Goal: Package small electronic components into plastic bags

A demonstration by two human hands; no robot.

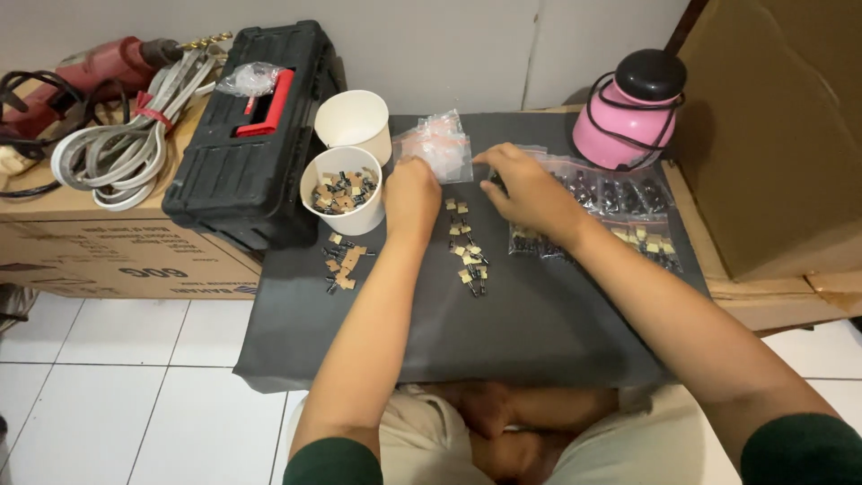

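The left hand [411, 199] rests knuckles-up on the dark grey mat [539, 332], its fingers curled down onto the lower edge of a small clear plastic zip bag with red markings [437, 146], which lies at 12 o'clock from the hand. The fingertips are hidden under the hand, so how tightly they pinch the bag cannot be told. The right hand [530, 190] lies at 3 o'clock from the left one, fingers bent and drawn together at the near corner of a row of clear plastic packets filled with small black parts [620, 195]; whether it clamps a packet or only presses on it cannot be told.

Between the two wrists, at 6 o'clock from the bag, a loose column of small black components on tan paper strips [469, 251] lies on the mat. At 9 o'clock from the left hand stands a white paper cup holding more such components [343, 189], with an empty white paper cup [355, 121] just behind it and a few strips [341, 265] scattered at its foot. A black plastic toolbox with a red handle [256, 135] sits farther toward 9 o'clock, and a pink bottle with a black cap [628, 108] at 1 o'clock from the right hand.
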